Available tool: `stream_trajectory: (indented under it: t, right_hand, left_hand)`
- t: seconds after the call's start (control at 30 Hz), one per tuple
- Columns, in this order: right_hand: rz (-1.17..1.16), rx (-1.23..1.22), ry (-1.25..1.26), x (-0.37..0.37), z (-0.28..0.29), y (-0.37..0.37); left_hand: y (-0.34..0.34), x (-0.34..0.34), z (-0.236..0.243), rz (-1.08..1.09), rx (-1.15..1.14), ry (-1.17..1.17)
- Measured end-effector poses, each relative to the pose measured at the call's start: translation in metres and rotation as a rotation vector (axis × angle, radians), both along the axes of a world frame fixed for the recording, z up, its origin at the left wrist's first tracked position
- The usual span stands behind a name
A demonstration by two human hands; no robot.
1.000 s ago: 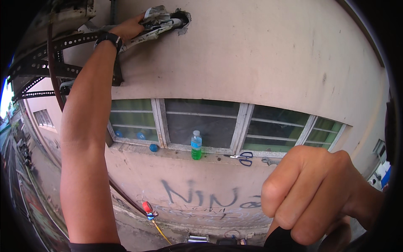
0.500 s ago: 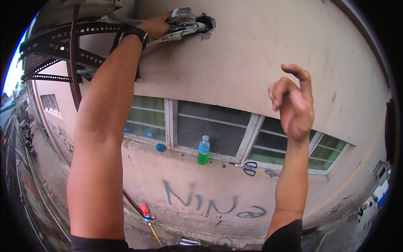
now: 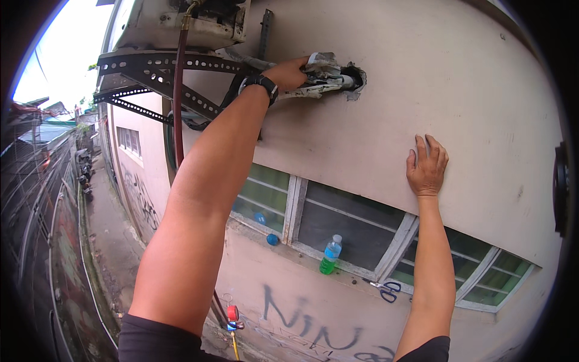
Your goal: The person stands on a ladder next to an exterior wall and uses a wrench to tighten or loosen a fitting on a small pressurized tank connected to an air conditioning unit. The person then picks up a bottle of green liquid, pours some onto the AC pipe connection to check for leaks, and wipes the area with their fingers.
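Note:
My left hand (image 3: 287,75), with a black watch (image 3: 263,87) on its wrist, is closed around a bundle of pipes (image 3: 329,79) wrapped in torn, pale tape. Part of its grip is hidden behind the back of the hand. Just right of it, the bundle runs into a ragged hole (image 3: 358,77) in the beige wall (image 3: 482,108). My right hand (image 3: 427,168) rests on the wall above the windows, fingers stretched upward and holding nothing.
Upper left, an outdoor unit (image 3: 181,27) sits on black perforated brackets (image 3: 151,62), with a dark red hose (image 3: 179,96) hanging down. On the window ledge are a bottle of green liquid (image 3: 330,256), scissors (image 3: 386,289) and a blue round object (image 3: 272,239). A red gauge (image 3: 233,313) hangs lower down.
My right hand has gone from raised in the air with curled fingers to resting on the wall. My left hand stays on the pipe bundle. The whole view has shifted toward the left.

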State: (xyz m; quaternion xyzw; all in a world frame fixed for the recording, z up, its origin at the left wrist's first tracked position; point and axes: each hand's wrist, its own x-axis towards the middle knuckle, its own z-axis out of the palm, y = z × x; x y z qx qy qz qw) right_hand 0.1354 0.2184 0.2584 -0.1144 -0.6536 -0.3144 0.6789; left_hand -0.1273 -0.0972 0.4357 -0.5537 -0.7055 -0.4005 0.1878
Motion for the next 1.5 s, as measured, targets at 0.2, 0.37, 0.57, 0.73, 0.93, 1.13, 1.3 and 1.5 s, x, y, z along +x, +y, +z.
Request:
stream_trajectory:
  t: [0.2, 0.37, 0.57, 0.73, 0.93, 1.13, 1.3, 1.5]
  right_hand:
    - [0.021, 0.043, 0.009, 0.007, -0.001, 0.006]
    - [0.061, 0.042, 0.007, -0.001, -0.001, 0.001]
    - [0.044, 0.058, 0.02, 0.006, -0.001, 0.009]
    - [0.054, 0.051, 0.02, 0.006, 0.0, 0.007]
    - [0.05, 0.046, 0.012, 0.005, 0.0, 0.008]
    - [0.043, 0.04, 0.016, 0.006, -0.001, 0.011]
    - [0.07, 0.031, 0.019, 0.005, -0.001, 0.007]
    - [0.081, 0.032, 0.015, 0.006, 0.0, 0.008]
  left_hand:
    - [0.016, 0.006, -0.009, 0.241, 0.04, 0.204]
    - [0.02, -0.001, -0.027, 0.426, 0.171, 0.252]
    - [0.043, 0.023, -0.064, 0.587, 0.47, 0.42]
    - [0.057, 0.023, -0.062, 0.463, 0.641, 0.693]
    - [0.064, 0.021, -0.037, 0.4, 0.541, 0.711]
    - [0.064, 0.019, -0.018, 0.427, 0.346, 0.522]
    - [0.058, 0.018, -0.007, 0.398, 0.341, 0.519]
    - [0.062, 0.02, 0.002, 0.469, 0.349, 0.499]
